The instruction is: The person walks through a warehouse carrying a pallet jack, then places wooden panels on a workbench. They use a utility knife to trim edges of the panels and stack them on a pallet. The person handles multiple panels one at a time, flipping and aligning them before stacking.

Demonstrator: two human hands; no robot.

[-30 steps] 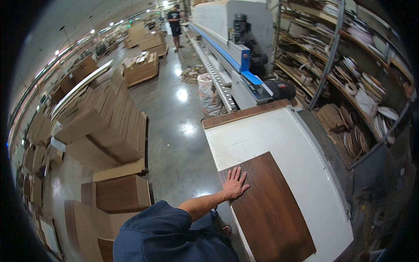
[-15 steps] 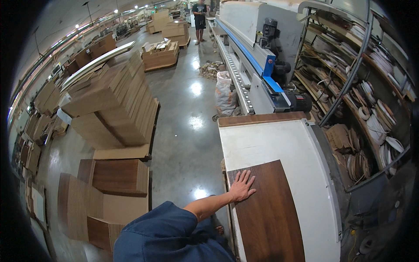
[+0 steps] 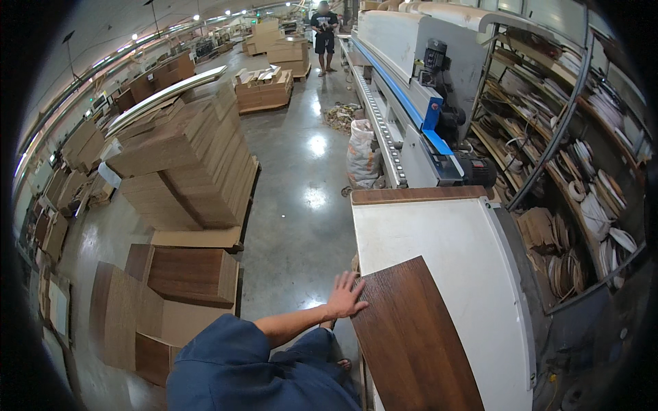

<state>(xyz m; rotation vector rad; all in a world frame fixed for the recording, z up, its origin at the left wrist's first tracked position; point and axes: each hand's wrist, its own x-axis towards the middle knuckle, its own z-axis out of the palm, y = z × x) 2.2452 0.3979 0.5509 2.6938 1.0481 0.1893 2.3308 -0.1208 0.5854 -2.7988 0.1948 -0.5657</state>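
A dark brown wood-grain panel (image 3: 418,329) lies at a slant on the white worktable (image 3: 425,226), its left part reaching the table's left edge. My left hand (image 3: 345,297) is at the panel's far left corner, fingers spread, the fingertips by the panel's edge. Most of that hand is over the gap beside the table. The near end of the panel runs out of the picture at the bottom. My right hand is not in view.
Tall stacks of brown boards (image 3: 181,168) stand on a pallet at left, with lower brown panels (image 3: 185,274) nearer. Beyond the table is a long machine (image 3: 394,89) with a blue rail. A shelf rack (image 3: 548,151) stands right. A person (image 3: 324,34) stands far off.
The panel has shifted left and turned on the table. My left hand has moved left, from flat on the panel's top to its far left corner. The view has shifted slightly.
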